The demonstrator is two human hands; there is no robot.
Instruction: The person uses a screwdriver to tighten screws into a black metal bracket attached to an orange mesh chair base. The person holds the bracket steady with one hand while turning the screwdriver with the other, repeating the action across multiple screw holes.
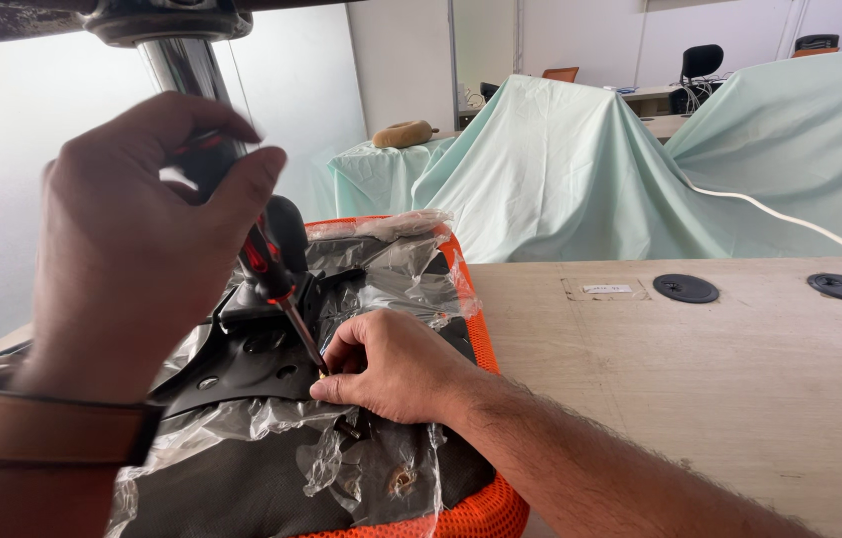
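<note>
A: The left hand (132, 249) is closed round the red-and-black handle of a screwdriver (272, 274), high up, and the right hand (391, 364) is pinched shut low down, fingertips together right at the tip of the shaft

B: So both are clamped. What is the right one pinching?

A: I cannot tell for sure; it looks like a small screw or the tip itself, held steady against the black metal mechanism plate (252, 354). That plate sits on the underside of an upturned chair seat (471, 513) with orange mesh at its rim, wrapped in clear plastic film (381, 254), lying on the wooden desk (740, 379)

B: How would you judge the step is done well?

A: The shaft leans a little, so I would bring it square to the hole before pressing. Keep the guiding fingers light, only until the thread bites, then clear of the tip. Loose film near the hole could catch under the screw head, so it should be pushed aside. The chrome gas-lift column (182, 60) stands close behind the left hand, so short turns suit
</note>
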